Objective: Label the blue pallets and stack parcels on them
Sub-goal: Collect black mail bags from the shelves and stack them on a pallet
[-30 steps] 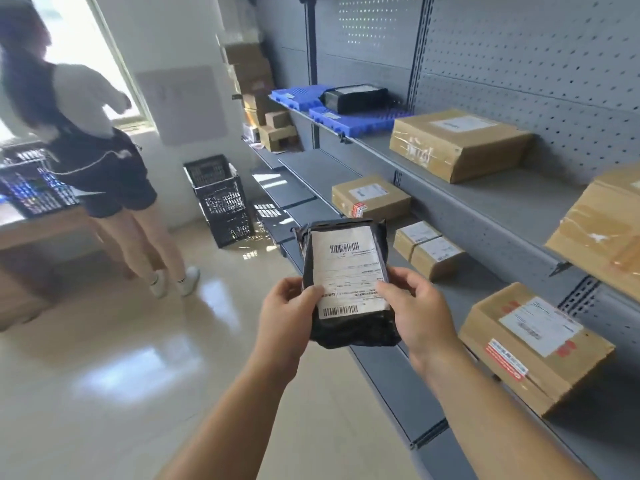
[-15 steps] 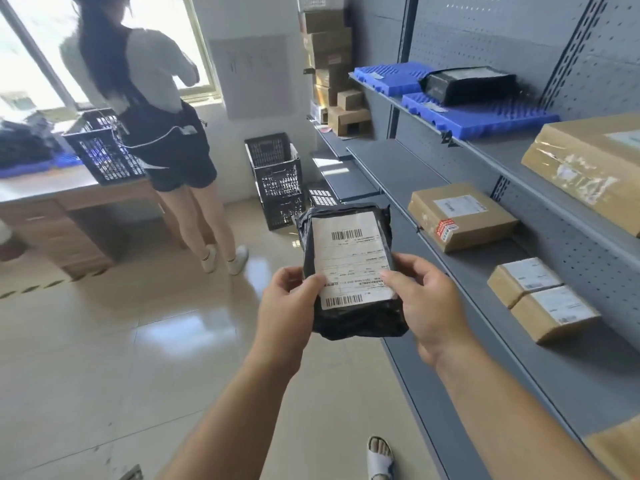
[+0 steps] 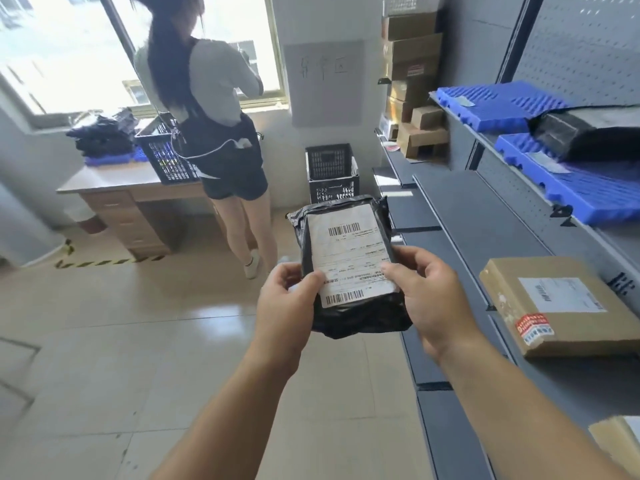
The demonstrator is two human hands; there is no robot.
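I am holding a black parcel up in front of me, label facing me. My left hand pinches its lower left edge and my right hand curls round the lower right, so both grips are closed on it. It hangs over the floor, just left of the grey shelving, resting on nothing. On the upper shelf lie the farther blue pallet and the nearer blue pallet. Each shows a pale strip I take for a label, too small to read. One dark parcel already lies across where they meet, so I judge labelling done and stacking barely begun, with mine next. A cardboard box on the lower shelf looks like it is waiting its turn. Nothing blocks my reach to the pallets. Another person stands at the window by a tabletop, and a floor crate sits well apart.
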